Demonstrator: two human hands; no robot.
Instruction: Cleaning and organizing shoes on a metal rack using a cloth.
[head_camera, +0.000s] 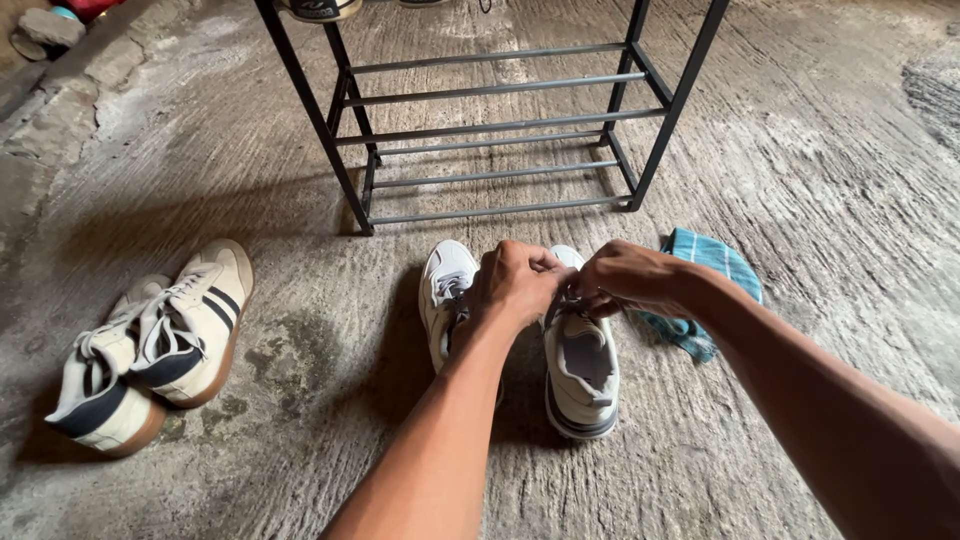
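Two white and grey sneakers stand side by side on the concrete floor, toes pointing away from me. My left hand (515, 285) and my right hand (630, 278) meet over the right sneaker (583, 372), fingers pinched on its grey laces near the tongue. The left sneaker (443, 300) is partly hidden behind my left wrist, its laces loose.
A second pair of cream sneakers with dark stripes (150, 345) lies at the left. A black metal shoe rack (495, 125) stands just beyond the shoes. A teal checked cloth (712, 265) lies crumpled to the right of my right hand.
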